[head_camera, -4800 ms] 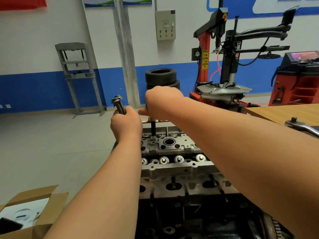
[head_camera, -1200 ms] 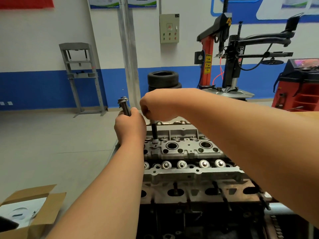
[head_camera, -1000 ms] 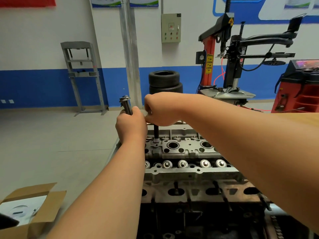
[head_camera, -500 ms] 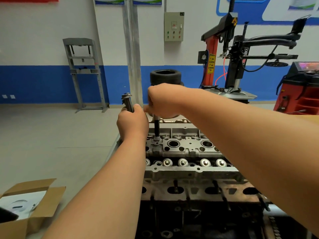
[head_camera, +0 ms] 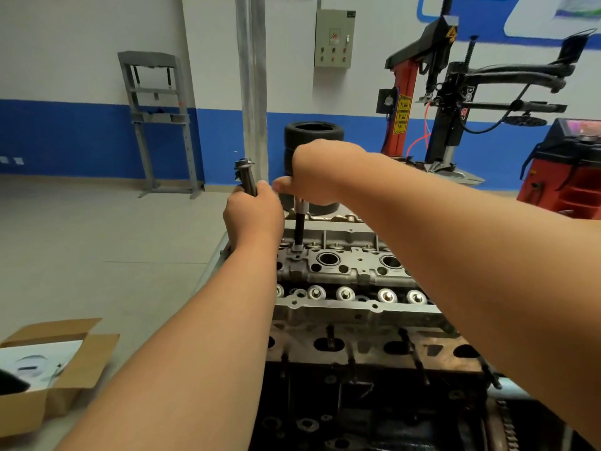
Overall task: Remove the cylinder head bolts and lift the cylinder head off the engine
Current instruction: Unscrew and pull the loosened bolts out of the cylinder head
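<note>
Head view, 1 bolt (head_camera: 246, 177) held, 1 driver (head_camera: 299, 226)

The head (head_camera: 341, 271) is cast metal, pale grey and matt, with a grainy look on its flanks. The round tappets (head_camera: 345, 292) along it are polished and catch the light. The bolts (head_camera: 245, 177) are dark steel with a dull sheen. The tool (head_camera: 299, 229) has a matt black shaft under a bright silver collar. The block (head_camera: 374, 411) is dark, grimy metal. The box (head_camera: 81, 362) is matt brown cardboard, the tyres (head_camera: 313, 133) matt black rubber, the floor (head_camera: 97, 255) smooth and pale.
</note>
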